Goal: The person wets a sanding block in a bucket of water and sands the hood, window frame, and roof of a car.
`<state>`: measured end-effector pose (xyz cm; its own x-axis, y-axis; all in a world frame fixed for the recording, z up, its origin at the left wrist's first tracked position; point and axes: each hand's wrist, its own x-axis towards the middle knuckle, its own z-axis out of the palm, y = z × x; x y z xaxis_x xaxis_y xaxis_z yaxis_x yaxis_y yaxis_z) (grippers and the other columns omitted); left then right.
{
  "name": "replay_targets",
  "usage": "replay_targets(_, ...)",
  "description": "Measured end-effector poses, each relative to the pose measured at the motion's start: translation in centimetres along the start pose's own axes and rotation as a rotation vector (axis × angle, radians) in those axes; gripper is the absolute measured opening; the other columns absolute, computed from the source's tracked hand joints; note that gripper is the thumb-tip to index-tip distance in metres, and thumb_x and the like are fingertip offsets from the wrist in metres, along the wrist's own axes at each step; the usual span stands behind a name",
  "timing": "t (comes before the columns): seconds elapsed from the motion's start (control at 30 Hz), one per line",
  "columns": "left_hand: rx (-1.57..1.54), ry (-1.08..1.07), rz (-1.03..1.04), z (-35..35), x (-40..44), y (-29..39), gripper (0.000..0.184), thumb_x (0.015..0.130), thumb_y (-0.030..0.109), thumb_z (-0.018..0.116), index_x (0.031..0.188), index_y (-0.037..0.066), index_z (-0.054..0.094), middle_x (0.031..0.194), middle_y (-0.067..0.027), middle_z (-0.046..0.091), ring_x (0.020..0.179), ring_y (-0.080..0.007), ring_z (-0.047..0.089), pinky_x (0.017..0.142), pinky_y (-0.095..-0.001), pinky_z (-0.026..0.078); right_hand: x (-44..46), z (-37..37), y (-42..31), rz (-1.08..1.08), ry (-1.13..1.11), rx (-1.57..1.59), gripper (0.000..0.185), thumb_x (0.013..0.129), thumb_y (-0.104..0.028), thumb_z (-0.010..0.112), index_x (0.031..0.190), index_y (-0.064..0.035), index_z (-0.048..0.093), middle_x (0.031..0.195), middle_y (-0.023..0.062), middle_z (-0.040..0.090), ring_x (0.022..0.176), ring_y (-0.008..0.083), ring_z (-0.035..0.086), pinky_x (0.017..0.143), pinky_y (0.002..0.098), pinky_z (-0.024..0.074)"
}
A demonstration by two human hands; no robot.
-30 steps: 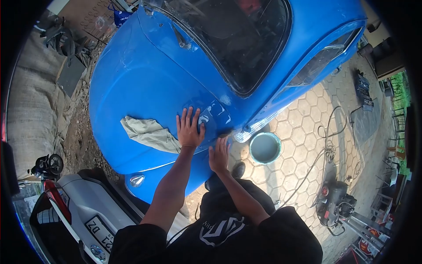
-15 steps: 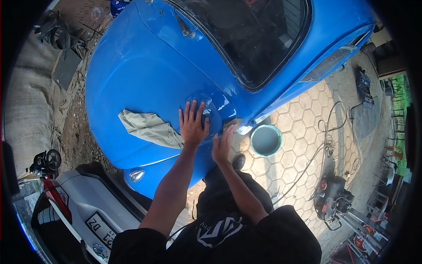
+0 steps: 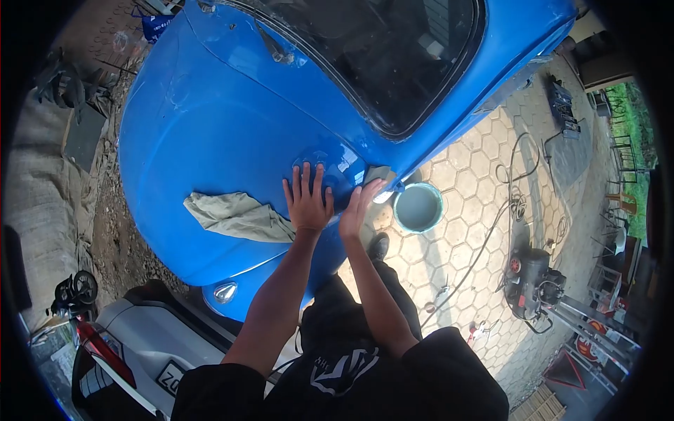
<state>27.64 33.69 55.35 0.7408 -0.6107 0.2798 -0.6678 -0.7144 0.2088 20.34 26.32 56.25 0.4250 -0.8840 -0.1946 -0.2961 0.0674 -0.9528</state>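
Lying palm-down, the left hand touches bodywork.

A black air compressor stands on hexagonal pavers, a hose lying near it; a pale car and a motorcycle stand at lower left.

Left grip spreads flat; right grip slants.

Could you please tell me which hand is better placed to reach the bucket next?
Probably the right hand: it is nearer the bucket, while the left hand is farther away, beside the cloth.
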Motion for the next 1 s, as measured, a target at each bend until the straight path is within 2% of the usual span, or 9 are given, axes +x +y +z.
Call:
replay_targets(0.17, -0.048, -0.02, -0.006, -0.2, 0.1, -0.1, 0.055, 0.099, 0.036, 0.046, 0.152, 0.021, 0.045, 0.158, -0.0095, 0.039, 0.149, -0.0344, 0.031, 0.122, -0.0584, 0.016, -4.1, 0.0, 2.1, 0.048, -0.21, -0.06, 0.073, 0.11, -0.044, 0.024, 0.16, 0.0, -0.007, 0.168, 0.0202, -0.013, 0.156, 0.0337, -0.011, 0.125, 0.0478, -0.0015)
replay_targets(0.27, -0.102, -0.004, 0.002, 0.0, 0.1, -0.2, 0.056, 0.099, 0.037, 0.046, 0.153, 0.023, 0.044, 0.159, -0.0085, 0.039, 0.149, -0.0337, 0.031, 0.122, -0.0588, 0.015, -2.1, -0.1, 2.4, 0.08, -0.1, -0.034, 0.074, 0.11, -0.047, 0.024, 0.161, -0.0026, -0.007, 0.169, 0.0193, -0.013, 0.156, 0.033, -0.011, 0.124, 0.053, -0.0003)
replay_targets(0.37, -0.107, 0.001, -0.005, -0.5, 0.5, -0.1, 0.056, 0.1, 0.037, 0.046, 0.154, 0.024, 0.042, 0.159, -0.0078, 0.039, 0.149, -0.0331, 0.031, 0.122, -0.0582, 0.015, 2.1, 2.3, 4.8, 0.245, 0.208, 0.227, 0.076, 0.109, -0.051, 0.023, 0.161, -0.0053, -0.007, 0.169, 0.0186, -0.012, 0.156, 0.032, -0.011, 0.123, 0.0574, 0.0)
replay_targets(0.47, -0.088, 0.02, 0.028, -0.2, 0.2, -0.5, 0.056, 0.1, 0.037, 0.047, 0.154, 0.023, 0.042, 0.159, -0.0076, 0.04, 0.148, -0.0327, 0.032, 0.122, -0.0574, 0.016, -1.1, 2.4, 3.2, 0.191, 0.053, 0.089, 0.079, 0.108, -0.053, 0.024, 0.161, -0.0032, -0.007, 0.169, 0.0184, -0.012, 0.156, 0.0306, -0.012, 0.125, 0.0512, -0.0021)
replay_targets(0.5, -0.086, 0.037, 0.03, 0.1, 0.0, -0.5, 0.056, 0.1, 0.036, 0.047, 0.154, 0.023, 0.042, 0.159, -0.0076, 0.04, 0.148, -0.0326, 0.032, 0.122, -0.0571, 0.016, -1.8, 1.8, 2.7, 0.202, -0.004, 0.11, 0.082, 0.108, -0.056, 0.023, 0.16, 0.0008, -0.007, 0.168, 0.0196, -0.012, 0.156, 0.0304, -0.012, 0.126, 0.0436, -0.0046)
replay_targets(0.6, -0.08, 0.005, 0.038, -0.2, 0.1, -0.4, 0.055, 0.102, 0.038, 0.044, 0.155, 0.021, 0.04, 0.159, -0.0082, 0.038, 0.151, -0.0326, 0.027, 0.122, -0.0572, 0.014, 1.5, 1.7, 3.9, 0.242, 0.121, 0.231, 0.085, 0.107, -0.058, 0.022, 0.159, 0.0043, -0.006, 0.168, 0.021, -0.012, 0.156, 0.0313, -0.013, 0.126, 0.0387, -0.0048)
replay_targets(0.73, -0.092, 0.108, 0.098, -0.6, 0.4, -0.7, 0.051, 0.099, 0.037, 0.052, 0.147, 0.019, 0.051, 0.153, -0.0096, 0.045, 0.143, -0.0338, 0.037, 0.118, -0.056, 0.022, 3.2, 1.3, 0.8, 0.383, 0.175, 0.156, 0.09, 0.105, -0.062, 0.021, 0.158, 0.0056, -0.005, 0.168, 0.0228, -0.012, 0.156, 0.0333, -0.011, 0.126, 0.0414, -0.0032)
replay_targets(0.83, -0.078, -0.11, 0.168, -2.6, 2.9, -2.3, 0.044, 0.096, 0.035, 0.056, 0.137, 0.019, 0.059, 0.145, -0.0114, 0.049, 0.134, -0.0351, 0.044, 0.114, -0.0548, 0.027, 1.0, 1.6, 1.2, 0.278, 0.055, 0.097, 0.093, 0.104, -0.065, 0.022, 0.158, 0.0046, -0.006, 0.168, 0.0232, -0.012, 0.156, 0.0348, -0.01, 0.126, 0.0465, 0.0004)
replay_targets(1.0, -0.08, 0.113, 0.398, -2.5, 6.9, -4.6, 0.044, 0.094, 0.033, 0.058, 0.136, 0.021, 0.059, 0.146, -0.0143, 0.048, 0.133, -0.0378, 0.045, 0.113, -0.0573, 0.029, 5.5, 0.6, 0.1, 0.481, 0.26, 0.178, 0.092, 0.104, -0.063, 0.025, 0.159, 0.0027, -0.008, 0.168, 0.0203, -0.013, 0.156, 0.0349, -0.011, 0.125, 0.0502, 0.0025)
